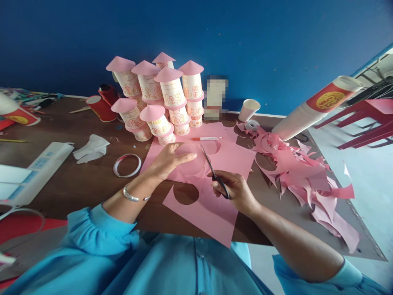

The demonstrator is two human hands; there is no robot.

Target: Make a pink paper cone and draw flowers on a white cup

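Head camera shows the left hand closed on the disc, with the thumb over its face and the other fingers partly hidden. The disc is of pink paper, thin, plain and round in its visible outline. It is above the pink sheets, and because the colours are almost same, its lower border is difficult to see. The right hand grips the scissors by their black handles; the blades point to the disc's right edge, but whether they touch it cannot be told.

Nearer to the body lies a cut sheet, with a round bite at its left side. Beyond the disc is a marker, white with an orange end. Behind stand the towers, white with orange flower drawings and pink cone roofs. To the left are a ring and a crumpled tissue; to the right, curved pink scraps lie beside the leaning cup stack.
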